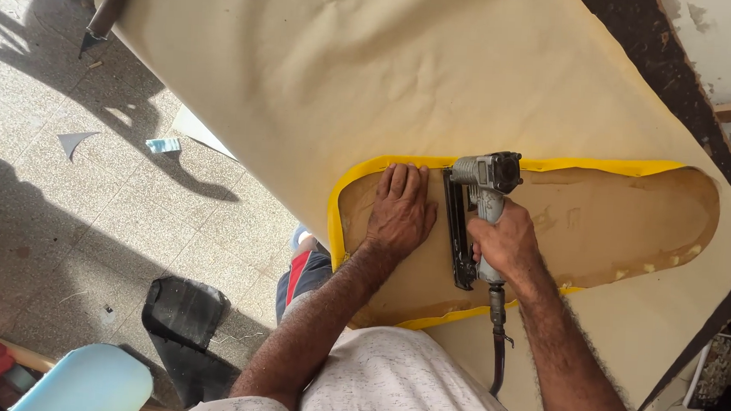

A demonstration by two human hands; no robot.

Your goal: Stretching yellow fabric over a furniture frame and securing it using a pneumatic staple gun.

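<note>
Stapling of the yellow fabric edge [401, 160] to the brown board [585, 229] appears under way: the left hand [400, 209] presses flat and open at 9 o'clock of the pneumatic staple gun [475, 210], which the right hand [505, 242] grips closed, with open board at 3 o'clock.

Left hand [400, 211] flat; right grip [505, 242] clenched

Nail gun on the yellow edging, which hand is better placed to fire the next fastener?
Right. The right hand already grips the nail gun beside the yellow edging, while the left hand lies flat on the board.
</note>
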